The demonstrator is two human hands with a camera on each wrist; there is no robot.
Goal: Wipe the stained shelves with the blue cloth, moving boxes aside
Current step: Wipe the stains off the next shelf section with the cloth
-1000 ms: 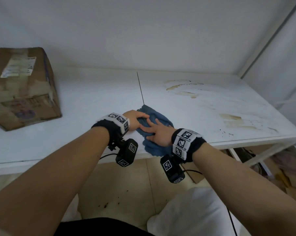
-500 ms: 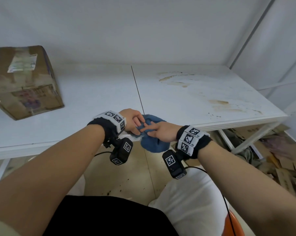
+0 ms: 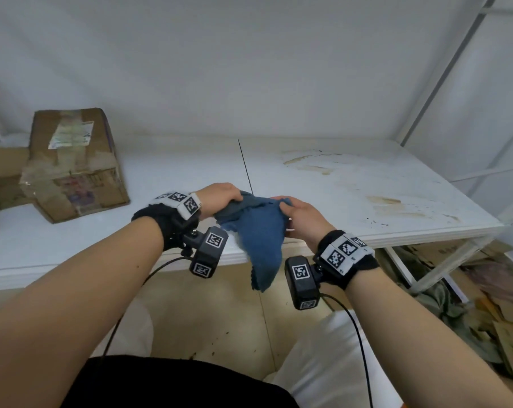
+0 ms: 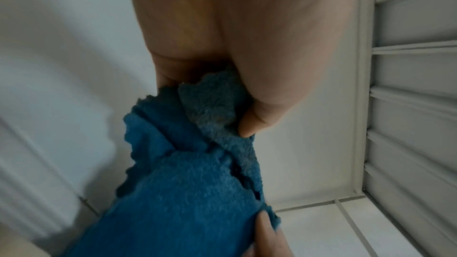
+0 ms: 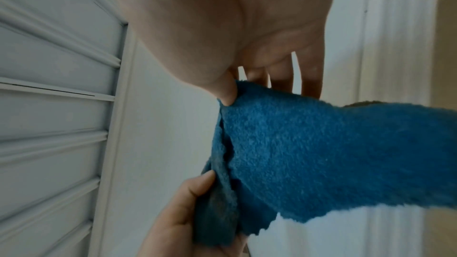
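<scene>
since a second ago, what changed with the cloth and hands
Both hands lifted the blue cloth off the shelf; it now hangs between the left hand and right hand, each pinching an edge. The cardboard box and stains stayed put.

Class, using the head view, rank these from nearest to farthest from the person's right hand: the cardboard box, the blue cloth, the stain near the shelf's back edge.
1. Blue cloth: held in the right hand.
2. Stain: behind it, toward the wall.
3. Cardboard box: far left.

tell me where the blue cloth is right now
In the head view the blue cloth hangs centre frame, held between the left hand and right hand at the shelf's front edge.
</scene>
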